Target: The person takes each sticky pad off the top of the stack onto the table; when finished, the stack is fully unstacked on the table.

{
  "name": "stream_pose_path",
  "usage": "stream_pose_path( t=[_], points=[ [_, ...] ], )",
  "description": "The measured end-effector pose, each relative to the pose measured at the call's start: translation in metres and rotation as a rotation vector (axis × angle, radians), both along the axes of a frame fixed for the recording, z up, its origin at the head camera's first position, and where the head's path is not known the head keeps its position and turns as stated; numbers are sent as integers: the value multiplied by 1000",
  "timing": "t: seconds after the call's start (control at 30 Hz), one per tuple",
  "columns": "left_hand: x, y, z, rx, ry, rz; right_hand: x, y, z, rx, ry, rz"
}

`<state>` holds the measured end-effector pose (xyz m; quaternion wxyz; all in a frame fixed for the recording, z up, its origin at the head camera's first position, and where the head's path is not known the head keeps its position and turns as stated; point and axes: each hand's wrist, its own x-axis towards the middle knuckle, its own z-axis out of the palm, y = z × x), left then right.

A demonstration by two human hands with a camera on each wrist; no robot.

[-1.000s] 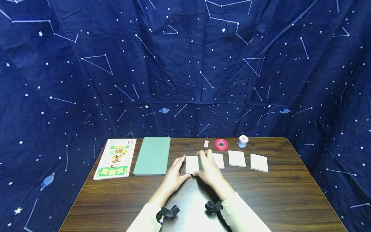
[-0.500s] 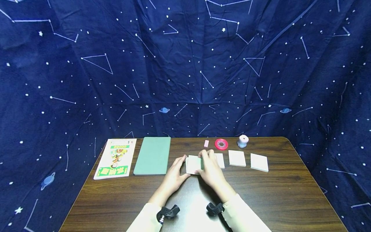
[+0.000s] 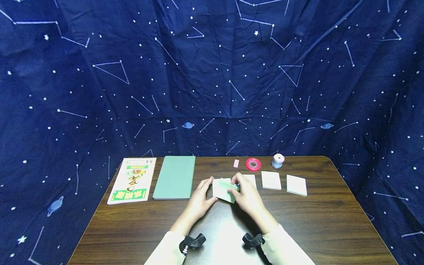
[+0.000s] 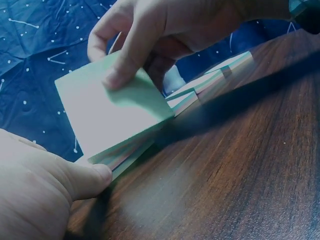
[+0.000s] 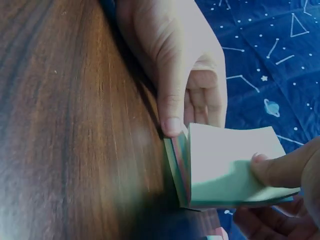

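In front of me lies a pad of sticky notes (image 3: 216,188), with several coloured layers along its side (image 5: 178,170). My left hand (image 3: 198,198) holds its left edge, thumb at the near corner and fingers at the far one. My right hand (image 3: 248,195) pinches the pale green upper sheets (image 4: 95,112), thumb on top and fingers beneath. Those sheets tilt up from the layers below, hinged towards the left hand. In the right wrist view the right thumb (image 5: 280,170) presses on the pale green face.
To the right stand three more sticky note pads, one partly behind my right hand (image 3: 250,179), then two others (image 3: 271,180) (image 3: 296,185). Behind them are a pink slip (image 3: 236,163), a red ring-shaped roll (image 3: 253,164) and a spool (image 3: 277,161). A green notebook (image 3: 174,178) and a picture book (image 3: 131,181) lie left.
My right hand has moved slightly right and raised the pale green sheets, which now tilt and turn away from the pad beneath. The left hand stays at the pad's edge.
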<state>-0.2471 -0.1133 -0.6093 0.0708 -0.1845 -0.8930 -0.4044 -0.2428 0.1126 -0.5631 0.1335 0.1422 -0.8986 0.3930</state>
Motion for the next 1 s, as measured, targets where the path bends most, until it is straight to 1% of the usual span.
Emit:
stream_pose_path(
  t=[0.17, 0.23, 0.33, 0.37, 0.43, 0.57, 0.6, 0.7, 0.8, 0.87, 1.0],
  points=[
    [1, 0, 3, -2, -26, -3, 7, 13, 4, -137, -24, -7],
    [1, 0, 2, -10, -15, -2, 9, 19, 4, -192, -43, -1],
    [0, 0, 0, -8, -11, -5, 14, 32, 3, -279, -86, 19],
    [-1, 0, -3, -2, -4, -2, 15, 36, 2, -301, -102, 24],
    [-1, 1, -1, -1, -30, 1, 18, 45, 0, -333, -135, 34],
    [1, 2, 2, -14, -64, 19, 24, 61, -8, -357, -171, 40],
    [2, 3, 5, -24, -78, 19, 26, 65, -10, -360, -177, 36],
    [2, 3, 5, -21, -84, 20, 31, 76, -15, -356, -201, 28],
    [3, 2, 4, -23, -69, 16, 35, 86, -21, -360, -231, 40],
    [3, 2, 3, -31, -46, 15, 37, 92, -24, -378, -254, 48],
    [2, 1, 3, -17, -23, 9, 36, 101, -30, -445, -305, 42]
  ],
)
